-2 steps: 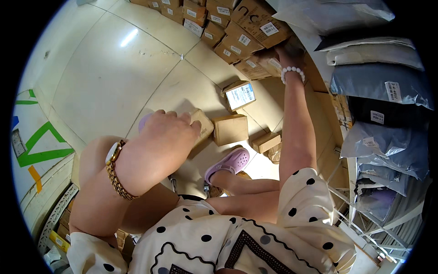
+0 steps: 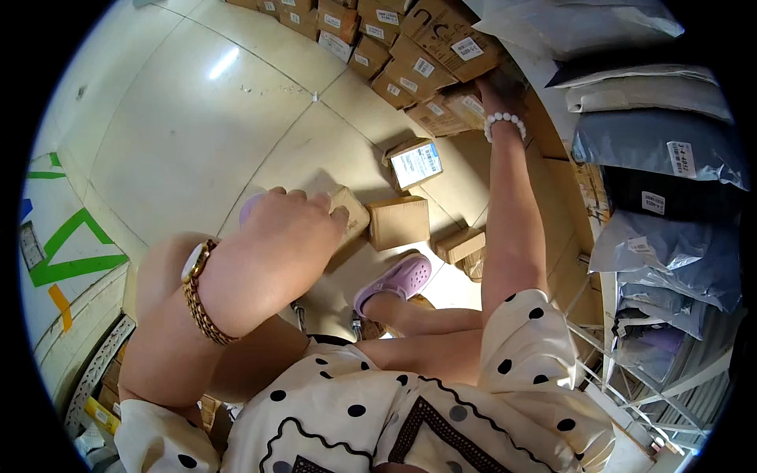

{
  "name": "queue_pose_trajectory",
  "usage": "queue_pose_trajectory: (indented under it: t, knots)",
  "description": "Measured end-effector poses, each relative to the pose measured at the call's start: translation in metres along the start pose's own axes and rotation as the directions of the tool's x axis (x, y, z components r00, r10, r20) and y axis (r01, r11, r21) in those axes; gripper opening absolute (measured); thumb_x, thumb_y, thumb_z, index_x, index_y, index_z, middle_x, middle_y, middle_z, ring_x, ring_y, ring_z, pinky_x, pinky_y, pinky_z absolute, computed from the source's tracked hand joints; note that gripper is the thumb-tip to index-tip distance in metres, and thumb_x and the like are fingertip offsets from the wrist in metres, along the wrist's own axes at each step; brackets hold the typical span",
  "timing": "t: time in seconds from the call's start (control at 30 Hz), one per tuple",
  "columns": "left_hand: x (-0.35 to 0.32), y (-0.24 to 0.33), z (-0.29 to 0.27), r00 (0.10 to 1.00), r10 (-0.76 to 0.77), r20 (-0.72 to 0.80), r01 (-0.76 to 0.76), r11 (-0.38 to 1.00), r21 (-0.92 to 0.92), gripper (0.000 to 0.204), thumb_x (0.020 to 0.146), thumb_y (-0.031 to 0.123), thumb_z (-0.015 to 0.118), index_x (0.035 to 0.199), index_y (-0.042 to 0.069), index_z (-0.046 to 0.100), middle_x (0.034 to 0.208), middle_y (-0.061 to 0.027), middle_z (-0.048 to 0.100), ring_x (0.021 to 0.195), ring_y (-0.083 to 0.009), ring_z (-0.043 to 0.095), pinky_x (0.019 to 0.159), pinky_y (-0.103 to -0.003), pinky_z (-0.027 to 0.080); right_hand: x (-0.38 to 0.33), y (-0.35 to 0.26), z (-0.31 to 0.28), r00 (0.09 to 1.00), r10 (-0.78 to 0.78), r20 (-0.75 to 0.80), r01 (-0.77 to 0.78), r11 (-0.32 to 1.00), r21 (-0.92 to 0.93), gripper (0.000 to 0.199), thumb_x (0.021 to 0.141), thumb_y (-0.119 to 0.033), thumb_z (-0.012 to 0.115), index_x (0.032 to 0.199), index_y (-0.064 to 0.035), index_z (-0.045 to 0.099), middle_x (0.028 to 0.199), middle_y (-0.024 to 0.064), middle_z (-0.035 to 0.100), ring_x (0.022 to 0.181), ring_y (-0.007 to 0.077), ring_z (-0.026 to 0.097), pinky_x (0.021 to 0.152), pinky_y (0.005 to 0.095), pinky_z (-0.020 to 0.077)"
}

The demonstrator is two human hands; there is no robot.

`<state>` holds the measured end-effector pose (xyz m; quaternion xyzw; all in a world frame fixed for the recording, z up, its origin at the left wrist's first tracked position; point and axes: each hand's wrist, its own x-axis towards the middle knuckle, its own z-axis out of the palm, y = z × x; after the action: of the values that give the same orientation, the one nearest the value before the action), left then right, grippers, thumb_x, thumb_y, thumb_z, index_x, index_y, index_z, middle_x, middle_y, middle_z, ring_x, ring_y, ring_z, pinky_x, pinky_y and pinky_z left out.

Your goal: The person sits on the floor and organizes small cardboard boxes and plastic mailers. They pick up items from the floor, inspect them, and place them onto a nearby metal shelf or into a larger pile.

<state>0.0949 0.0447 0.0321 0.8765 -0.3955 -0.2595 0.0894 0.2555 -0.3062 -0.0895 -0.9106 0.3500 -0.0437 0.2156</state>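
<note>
Brown cardboard boxes (image 2: 398,224), lilac clog (image 2: 404,277), black-dotted cream shirt (image 2: 327,402), white bracelet (image 2: 494,118)

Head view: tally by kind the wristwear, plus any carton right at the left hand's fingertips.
Carton at the left hand: 1, brown
Wristwatch: 1, gold
Bead bracelet: 1, white
Total: 3

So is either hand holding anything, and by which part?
Can't tell: the left hand overlaps a small box, its grip hidden; the right hand is shadowed beside stacked boxes.
</note>
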Motion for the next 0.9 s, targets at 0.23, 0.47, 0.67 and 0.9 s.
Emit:
queue_pose_trajectory:
  t: [0.23, 0.47, 0.67, 0.9]
  knots:
    - [0.003, 0.003, -0.010, 1.000, 0.030, 0.007, -0.030, 0.998, -0.052, 0.030, 0.072, 0.011, 0.062, 0.101, 0.002, 0.058, 0.089, -0.0115, 0.059, 0.085, -0.0281, 0.060, 0.076, -0.035, 0.048, 0.056, 0.050, 0.008, 0.984, -0.163, 0.076, 0.156, 0.984, 0.091, 0.093, 0.072, -0.057, 0.065, 0.141, -0.0059, 0.031, 0.133, 0.0208, 0.046, 0.116, 0.0366, 0.049, 0.098, 0.0444, 0.0397]
    - [-0.028, 0.028, -0.016, 0.995, -0.061, 0.074, 0.068, 0.993, -0.095, 0.036, 0.070, 0.014, 0.058, 0.104, 0.002, 0.057, 0.091, -0.0113, 0.056, 0.092, -0.0270, 0.056, 0.080, -0.037, 0.046, 0.089, 0.126, 0.045, 0.962, 0.129, 0.239, -0.269, 0.567, 0.778, 0.044, 0.094, -0.038, 0.043, 0.126, -0.0076, 0.046, 0.115, 0.0113, 0.055, 0.091, 0.0208, 0.057, 0.079, 0.0289, 0.0464]
    - [-0.018, 0.019, -0.020, 0.972, -0.089, 0.215, 0.111, 0.989, -0.094, 0.042, 0.070, 0.019, 0.062, 0.109, 0.004, 0.056, 0.105, -0.0153, 0.057, 0.098, -0.0289, 0.055, 0.089, -0.040, 0.043, 0.144, 0.118, 0.074, 0.943, -0.067, 0.326, -0.247, 0.517, 0.820, 0.042, 0.095, -0.040, 0.041, 0.121, -0.0070, 0.050, 0.106, 0.0105, 0.058, 0.082, 0.0176, 0.056, 0.073, 0.0254, 0.0460]
    - [-0.004, 0.004, -0.009, 0.886, -0.361, 0.292, 0.412, 0.902, -0.133, 0.037, 0.078, 0.019, 0.062, 0.111, 0.006, 0.054, 0.112, -0.0168, 0.054, 0.108, -0.0306, 0.052, 0.095, -0.043, 0.040, 0.153, 0.115, 0.072, 0.941, 0.065, 0.332, -0.311, 0.547, 0.777, 0.046, 0.095, -0.041, 0.041, 0.125, -0.0059, 0.046, 0.114, 0.0113, 0.054, 0.093, 0.0198, 0.052, 0.081, 0.0284, 0.0428]
